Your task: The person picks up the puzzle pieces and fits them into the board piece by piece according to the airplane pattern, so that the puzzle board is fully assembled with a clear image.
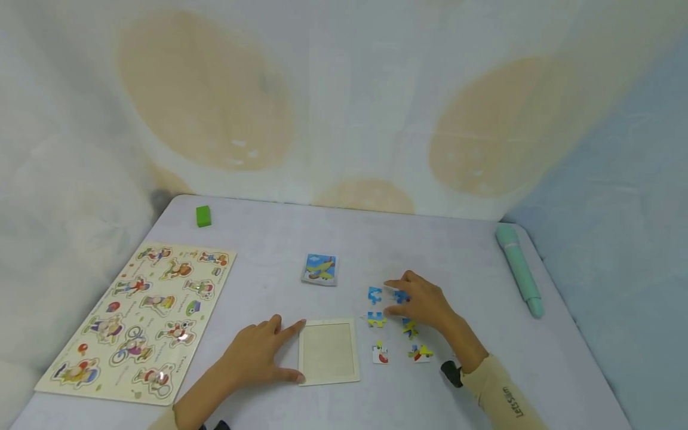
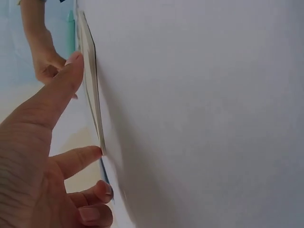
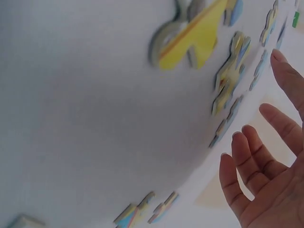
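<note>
A shallow wooden puzzle frame (image 1: pixel 329 352) lies bare on the table. My left hand (image 1: pixel 258 352) is at its left side, with straight, spread thumb and index finger touching the two left corners. In the left wrist view, the left hand (image 2: pixel 47 137) has its thumb and index tips against the edge of the frame (image 2: pixel 91 80). My right hand (image 1: pixel 421 300) hovers among several small jigsaw pieces, fingers extended and holding nothing. Among them are a blue piece (image 1: pixel 374 294), a blue-and-yellow piece (image 1: pixel 376 319) and a red-and-white piece (image 1: pixel 380 353). The right wrist view shows a yellow piece (image 3: pixel 194 40) beside the right hand (image 3: pixel 270 166).
A small airplane picture (image 1: pixel 320 269) lies behind the frame. A large pegged picture board (image 1: pixel 140 322) covers the left side. A green block (image 1: pixel 203 216) is at the back left, and a mint-green wand-shaped object (image 1: pixel 520 270) lies along the right edge.
</note>
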The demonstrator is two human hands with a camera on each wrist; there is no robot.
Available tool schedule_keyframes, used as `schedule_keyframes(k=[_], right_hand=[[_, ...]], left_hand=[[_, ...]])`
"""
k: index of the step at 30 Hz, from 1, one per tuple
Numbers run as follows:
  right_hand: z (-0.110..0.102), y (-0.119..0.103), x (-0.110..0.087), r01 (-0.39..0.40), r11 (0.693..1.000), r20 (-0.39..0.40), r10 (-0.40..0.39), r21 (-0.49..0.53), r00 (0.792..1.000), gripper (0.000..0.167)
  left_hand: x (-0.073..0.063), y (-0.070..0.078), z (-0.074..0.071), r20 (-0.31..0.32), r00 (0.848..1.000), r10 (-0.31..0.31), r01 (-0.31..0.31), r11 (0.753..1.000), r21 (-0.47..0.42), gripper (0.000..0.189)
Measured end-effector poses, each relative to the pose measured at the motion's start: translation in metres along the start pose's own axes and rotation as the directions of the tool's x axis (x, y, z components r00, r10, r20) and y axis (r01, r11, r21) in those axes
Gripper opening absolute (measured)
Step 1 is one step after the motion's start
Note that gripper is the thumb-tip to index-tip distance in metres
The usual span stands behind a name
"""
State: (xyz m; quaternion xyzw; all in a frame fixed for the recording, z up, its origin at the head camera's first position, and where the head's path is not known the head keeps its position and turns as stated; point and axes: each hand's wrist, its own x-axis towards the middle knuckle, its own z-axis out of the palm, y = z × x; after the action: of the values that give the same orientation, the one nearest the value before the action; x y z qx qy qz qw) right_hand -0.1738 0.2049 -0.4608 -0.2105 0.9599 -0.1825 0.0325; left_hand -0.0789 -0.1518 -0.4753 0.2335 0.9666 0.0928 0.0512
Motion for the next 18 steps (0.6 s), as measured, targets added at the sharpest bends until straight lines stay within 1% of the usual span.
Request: schedule_keyframes(k=[4,10,13,18], right_hand=[[0.004,-0.005,0.004,0.008,1.000,-0.006,-0.008,0.001,1.000,0.060],[0.010,-0.012,0.010,-0.001,1.000,-0.019,0.002,0.017,1.000,0.057],[0.012,-0.015,0.013,-0.016,0.999,-0.021,0.016,0.035,1.000,0.051],[0.015,-0.020,0.017,-0.053,0.997,-0.022,0.054,0.062,0.998,0.038]], left_hand=[[-0.003,0.000,0.004,-0.015,1.000,0.006,-0.006,1.000,0.002,0.104],[-0.006,-0.001,0.008,-0.038,0.999,0.012,-0.012,1.000,-0.007,0.109],[-0.007,-0.003,0.010,-0.039,0.999,0.008,-0.009,0.999,-0.032,0.109],[-0.006,-0.004,0.012,-0.031,0.999,-0.017,0.013,0.995,-0.103,0.108]])
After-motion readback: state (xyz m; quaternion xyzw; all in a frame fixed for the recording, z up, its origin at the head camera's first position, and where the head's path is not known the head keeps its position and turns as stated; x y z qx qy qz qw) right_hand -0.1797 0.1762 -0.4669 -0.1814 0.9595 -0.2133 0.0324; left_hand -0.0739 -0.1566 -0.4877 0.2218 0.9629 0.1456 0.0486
